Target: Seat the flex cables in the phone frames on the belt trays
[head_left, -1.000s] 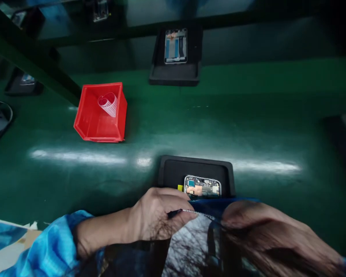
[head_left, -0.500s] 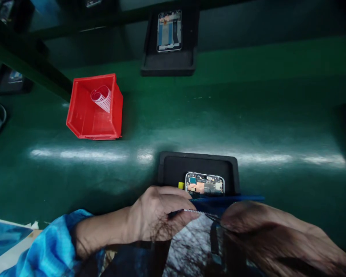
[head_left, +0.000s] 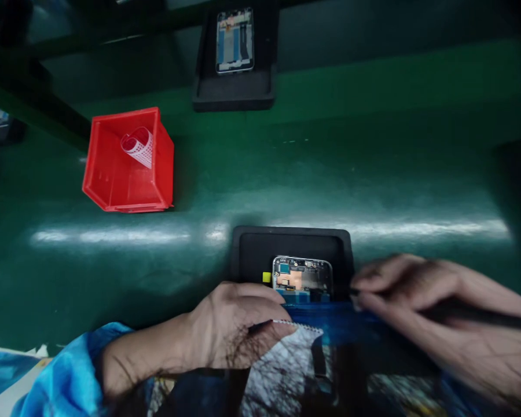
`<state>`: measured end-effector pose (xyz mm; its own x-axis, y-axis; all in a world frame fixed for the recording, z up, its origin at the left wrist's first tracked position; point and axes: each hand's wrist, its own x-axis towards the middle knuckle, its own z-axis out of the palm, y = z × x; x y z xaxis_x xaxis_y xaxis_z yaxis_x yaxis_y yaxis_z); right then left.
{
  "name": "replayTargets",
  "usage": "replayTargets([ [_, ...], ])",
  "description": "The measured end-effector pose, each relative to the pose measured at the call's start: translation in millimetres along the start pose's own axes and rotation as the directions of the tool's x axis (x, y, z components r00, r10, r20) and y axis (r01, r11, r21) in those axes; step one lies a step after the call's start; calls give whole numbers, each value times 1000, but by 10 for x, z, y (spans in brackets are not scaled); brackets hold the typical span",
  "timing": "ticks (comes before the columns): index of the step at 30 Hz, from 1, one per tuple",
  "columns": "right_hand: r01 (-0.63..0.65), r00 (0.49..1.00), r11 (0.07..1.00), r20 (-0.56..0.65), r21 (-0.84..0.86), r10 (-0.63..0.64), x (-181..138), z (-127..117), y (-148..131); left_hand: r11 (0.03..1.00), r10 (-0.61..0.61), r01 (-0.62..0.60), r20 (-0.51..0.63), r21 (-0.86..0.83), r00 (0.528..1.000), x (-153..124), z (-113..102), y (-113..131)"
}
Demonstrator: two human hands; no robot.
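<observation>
An opened phone (head_left: 303,277) with its circuit board showing lies in a black tray (head_left: 256,249) near the front of the green belt. My left hand (head_left: 234,324) is closed, thumb and fingers pinching the edge of a glossy sheet (head_left: 295,370) that covers the phone's lower part. To the right, my right hand (head_left: 421,301) is blurred, its fingers pinched round a thin dark tool (head_left: 481,315) whose tip points at the tray's right edge.
A red bin (head_left: 113,174) holding a curled perforated strip (head_left: 138,146) stands at the left on the green belt (head_left: 330,174). A second black tray (head_left: 234,92) with another opened phone (head_left: 235,40) sits farther back. Dark frame bars cross the upper left.
My right hand has lifted off the sheet and moved right and up beside the tray, now with a thin tool showing. The left hand stayed put. The view shifted slightly.
</observation>
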<state>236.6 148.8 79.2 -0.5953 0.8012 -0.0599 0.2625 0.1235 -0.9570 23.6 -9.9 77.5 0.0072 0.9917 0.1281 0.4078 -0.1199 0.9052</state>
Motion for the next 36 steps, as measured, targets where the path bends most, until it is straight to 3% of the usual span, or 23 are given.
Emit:
replayTargets([
  [5,-75,997,996,-10,46,75,294,35,10,998,38,-38,11,50,999,-20,-14,-23],
  [12,-77,997,996,0,-44,77,261,36,-21,994,30,-35,54,101,998,-11,-27,-5],
  [21,44,999,994,30,-102,-41,223,36,-40,997,35,-35,-5,68,999,14,-15,8],
  [25,158,986,979,67,-131,-150,193,24,3,996,23,-24,10,88,1000,13,-17,11],
  [32,383,897,902,315,-200,-311,107,-78,35,995,-3,0,29,96,1000,-9,-13,23],
  [34,395,896,897,297,-197,-330,107,-69,36,994,-21,19,22,103,1000,-26,-8,17],
  [36,338,929,925,220,-175,-298,130,-45,24,995,-14,11,26,100,1000,-37,-11,5],
])
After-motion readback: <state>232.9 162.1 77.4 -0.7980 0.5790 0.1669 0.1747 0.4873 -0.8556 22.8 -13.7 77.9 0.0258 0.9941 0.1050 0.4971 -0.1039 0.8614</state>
